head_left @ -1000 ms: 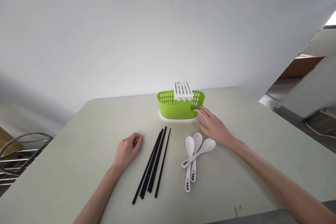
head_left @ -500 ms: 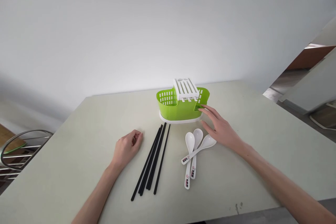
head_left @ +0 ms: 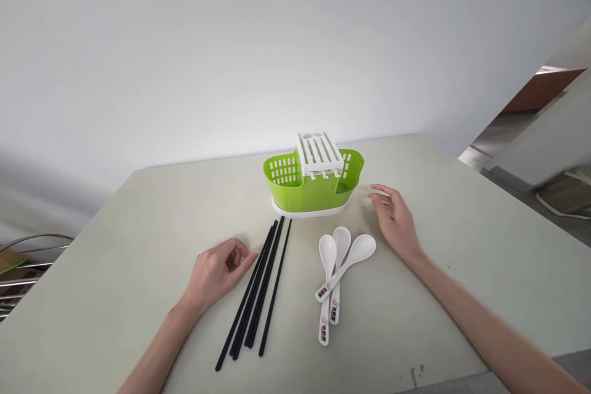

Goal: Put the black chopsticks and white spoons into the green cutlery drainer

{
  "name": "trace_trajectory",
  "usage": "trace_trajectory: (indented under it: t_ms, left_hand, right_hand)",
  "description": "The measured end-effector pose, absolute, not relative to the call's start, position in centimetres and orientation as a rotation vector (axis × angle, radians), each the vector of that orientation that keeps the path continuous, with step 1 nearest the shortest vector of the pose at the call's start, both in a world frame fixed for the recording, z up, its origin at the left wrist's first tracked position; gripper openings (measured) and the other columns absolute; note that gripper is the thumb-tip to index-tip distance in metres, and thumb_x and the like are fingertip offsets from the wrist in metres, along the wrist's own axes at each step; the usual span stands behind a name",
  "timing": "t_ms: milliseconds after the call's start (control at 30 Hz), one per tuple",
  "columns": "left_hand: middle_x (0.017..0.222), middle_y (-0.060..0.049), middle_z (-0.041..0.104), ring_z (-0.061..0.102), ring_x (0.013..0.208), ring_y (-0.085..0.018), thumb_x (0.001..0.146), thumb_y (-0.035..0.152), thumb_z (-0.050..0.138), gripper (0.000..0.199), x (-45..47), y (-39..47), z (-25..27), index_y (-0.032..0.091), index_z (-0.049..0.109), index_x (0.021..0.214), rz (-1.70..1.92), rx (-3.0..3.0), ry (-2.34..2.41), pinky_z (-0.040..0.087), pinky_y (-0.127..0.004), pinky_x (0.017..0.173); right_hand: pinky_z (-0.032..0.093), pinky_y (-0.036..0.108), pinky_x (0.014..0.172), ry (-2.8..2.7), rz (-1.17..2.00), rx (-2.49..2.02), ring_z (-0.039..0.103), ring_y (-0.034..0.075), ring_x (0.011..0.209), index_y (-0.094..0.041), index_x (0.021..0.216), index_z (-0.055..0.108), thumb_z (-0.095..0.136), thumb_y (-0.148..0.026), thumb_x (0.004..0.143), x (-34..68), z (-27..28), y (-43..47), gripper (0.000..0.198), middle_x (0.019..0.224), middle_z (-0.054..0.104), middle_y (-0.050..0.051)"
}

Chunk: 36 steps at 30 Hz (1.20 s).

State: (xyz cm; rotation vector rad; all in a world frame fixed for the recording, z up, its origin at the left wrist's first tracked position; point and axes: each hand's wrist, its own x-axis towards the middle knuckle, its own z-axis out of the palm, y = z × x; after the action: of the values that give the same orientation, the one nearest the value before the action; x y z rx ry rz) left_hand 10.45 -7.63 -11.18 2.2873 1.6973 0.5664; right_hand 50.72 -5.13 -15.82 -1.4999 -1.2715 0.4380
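My left hand (head_left: 216, 271) rests loosely curled, holding nothing, fingertips at the bundle of long black plastic chopsticks (head_left: 255, 295) on the pale green table (head_left: 115, 271). My right hand (head_left: 397, 221), fingers spread and empty, sits just right of the green slotted plastic cutlery caddy (head_left: 313, 181) (white rack insert on top), beyond three white ceramic soup spoons (head_left: 339, 265).

holder (head_left: 309, 188): glossy green plastic | spoons (head_left: 339, 258): glossy white | chopsticks (head_left: 258, 292): matt black | table (head_left: 138, 246): smooth, matt
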Motion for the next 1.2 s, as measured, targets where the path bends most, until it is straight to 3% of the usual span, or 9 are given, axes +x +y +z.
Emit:
trace_trajectory:
  t_ms: [167,533,767,1000,1200]
  left_hand:
    - [0.065,0.002,0.057,0.046,0.055,-0.012,0.093,0.064,0.059,0.045,10.6,-7.9,-11.2,0.023,0.056,0.073,0.527,2.383,1.611,0.039,-0.027,0.058]
    - [0.064,0.004,0.056,0.049,0.056,-0.012,0.092,0.061,0.063,0.039,10.1,-7.8,-11.7,0.024,0.063,0.080,0.545,2.282,1.583,0.041,-0.027,0.059]
    - [0.072,0.002,0.064,0.054,0.061,-0.014,0.090,0.059,0.065,0.035,9.9,-7.6,-11.4,0.026,0.073,0.101,0.568,2.130,1.594,0.047,-0.027,0.062]
    - [0.086,-0.002,0.074,0.065,0.069,-0.019,0.093,0.050,0.060,0.029,8.7,-7.6,-9.4,0.026,0.075,0.098,0.458,2.145,1.700,0.050,-0.030,0.065]
    - [0.084,-0.008,0.075,0.067,0.069,-0.026,0.087,0.037,0.059,0.021,5.8,-7.7,-8.1,0.025,0.073,0.079,0.231,2.297,2.039,0.040,-0.032,0.062]
  right_hand:
    - [0.056,0.045,0.094,-1.163,0.601,-1.570,0.072,0.027,0.109,-0.026,0.126,0.064,0.056,-0.057,0.098,51.4,-17.1,-4.4,0.042,0.124,0.075,0.010]
    - [0.055,0.047,0.099,-1.151,0.618,-1.572,0.073,0.027,0.110,-0.025,0.117,0.066,0.061,-0.050,0.095,51.5,-17.5,-4.3,0.034,0.122,0.076,0.010]
    - [0.055,0.048,0.102,-1.164,0.619,-1.508,0.074,0.027,0.113,-0.026,0.116,0.067,0.060,-0.050,0.096,51.8,-18.2,-4.2,0.032,0.127,0.076,0.009]
    - [0.056,0.048,0.100,-1.150,0.600,-1.516,0.075,0.027,0.108,-0.026,0.115,0.066,0.060,-0.044,0.094,52.2,-18.8,-4.0,0.028,0.126,0.076,0.008]
    - [0.055,0.047,0.099,-1.154,0.619,-1.540,0.075,0.027,0.107,-0.025,0.114,0.065,0.060,-0.043,0.092,51.6,-17.9,-4.2,0.029,0.125,0.076,0.009]
